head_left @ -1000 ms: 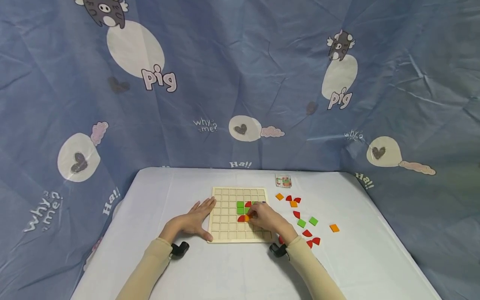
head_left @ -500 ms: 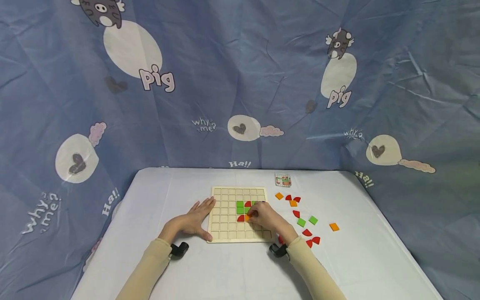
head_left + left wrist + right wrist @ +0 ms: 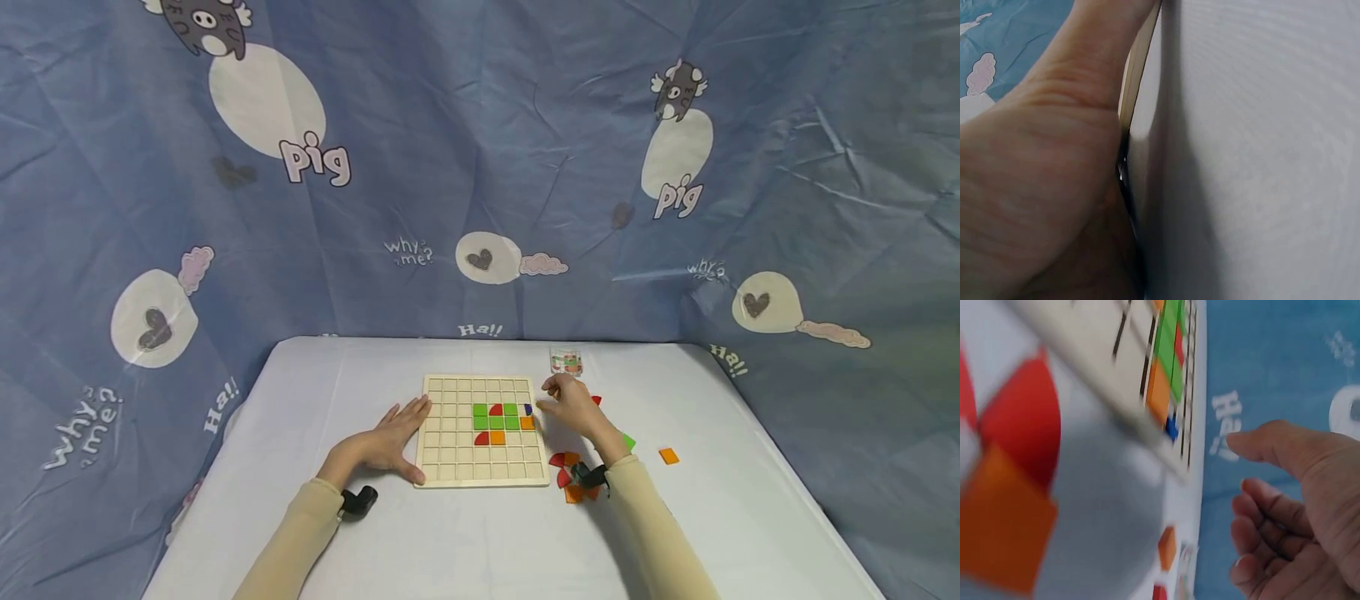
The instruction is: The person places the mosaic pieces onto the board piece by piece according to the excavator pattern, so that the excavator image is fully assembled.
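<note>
A pale wooden grid board [image 3: 450, 458] lies on the white table. Set in its cells are green squares [image 3: 481, 417], red quarter-circles [image 3: 482, 438], orange squares [image 3: 497, 437] and a dark blue piece [image 3: 528, 409]. My left hand [image 3: 393, 439] rests spread along the board's left edge, and the left wrist view shows that hand [image 3: 1041, 156] close against the wooden rim [image 3: 1138, 69]. Just right of the board hovers my right hand [image 3: 573, 408]. In the right wrist view its thumb and fingers [image 3: 1272, 440] are apart with nothing between them, above a loose orange tile [image 3: 1167, 548].
Loose red [image 3: 557, 459] and orange tiles [image 3: 574, 495] lie by the board's lower right corner, partly under my wrist. Farther right are a green tile [image 3: 629, 442] and an orange tile [image 3: 669, 456]. A small pattern card [image 3: 566, 361] lies at the back.
My right hand has left the orange square in the lower row and moved up and right, off the board. More set tiles now show. My left hand stays in place.
</note>
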